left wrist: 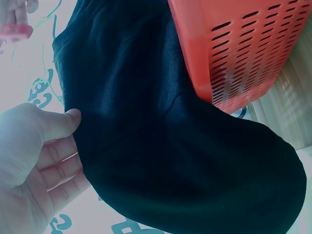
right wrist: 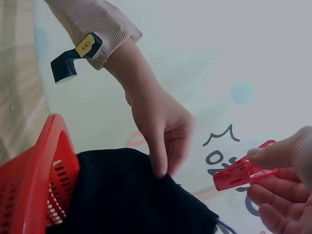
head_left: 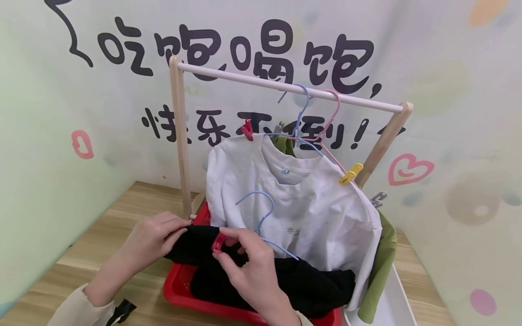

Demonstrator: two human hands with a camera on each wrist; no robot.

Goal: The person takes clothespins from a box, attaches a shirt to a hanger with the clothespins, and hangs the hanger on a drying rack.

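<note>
A black garment (head_left: 310,280) lies over a red basket (head_left: 175,285), with a blue hanger (head_left: 267,213) at its upper edge. My left hand (head_left: 152,237) pinches the garment's edge between thumb and fingers at the left, as the left wrist view also shows. Between the thumb and fingers of my right hand (head_left: 254,267) is a red clothespin (right wrist: 239,171), held just above the black cloth. Behind them hangs a white shirt (head_left: 244,181) on another blue hanger (head_left: 299,131), with a red clothespin (head_left: 247,129) and a yellow clothespin (head_left: 351,174) at its shoulders.
A wooden rack with a white rod (head_left: 253,80) stands over the basket. A pink hanger (head_left: 332,113) hangs beside the blue one. Behind the white shirt is a green garment (head_left: 379,271) with grey clothespins (head_left: 378,199). A white tray (head_left: 393,301) stands at the right.
</note>
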